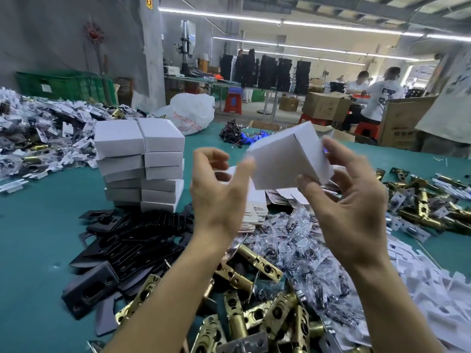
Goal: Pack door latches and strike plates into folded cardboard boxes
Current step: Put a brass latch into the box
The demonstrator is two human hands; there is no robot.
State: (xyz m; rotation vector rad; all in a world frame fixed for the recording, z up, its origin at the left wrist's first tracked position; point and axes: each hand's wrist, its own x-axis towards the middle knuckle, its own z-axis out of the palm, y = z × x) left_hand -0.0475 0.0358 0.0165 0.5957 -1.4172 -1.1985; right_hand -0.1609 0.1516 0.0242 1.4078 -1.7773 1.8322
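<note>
Teal table [38, 225] fills a busy workshop, with other workers at benches far beyond the fingertips. The right hand [356, 212] grips a white box [285, 156] raised above the clutter, its thumb under the near edge and its fingers wrapped round the far end. The left hand [216, 197] meets the box's other end with its thumb. Its fingers are loosely curled, and blur hides whether they pinch a flap.

Below the palms lie brass latches [254, 309]. Black plates [132, 245] sit down-left of the left wrist, and a stack [142, 161] of closed boxes stands just past the left fingers.

The step looks like folding or closing this box, though I cannot see whether it is filled. If it is empty, the next move calls for freeing one hand to pick a latch and a plate. If it is full, the end flap needs tucking before the box joins the stack.
</note>
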